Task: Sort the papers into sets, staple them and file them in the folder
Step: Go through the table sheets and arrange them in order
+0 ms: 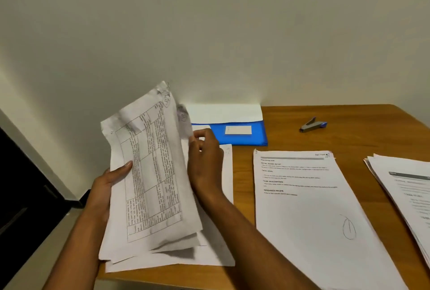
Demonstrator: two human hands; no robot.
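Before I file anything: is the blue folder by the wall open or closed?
Closed, it seems: the blue folder lies flat, label up, with white paper sticking out of its far edge.

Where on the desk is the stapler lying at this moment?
In the head view, the stapler lies on the wooden desk at the far right, near the wall, just right of the blue folder and beyond the paper set.

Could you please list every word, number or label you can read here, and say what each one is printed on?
On the white printed sheet lying flat at mid-table:
"TASK GOAL"
"TASK DESCRIPTION"
"REQUIRED PROPS"
Its smaller lines are too blurred.
Table-printed page in the left hand: too small to read.
White label on the blue plastic folder: unreadable.
Grey and blue stapler: no text visible.
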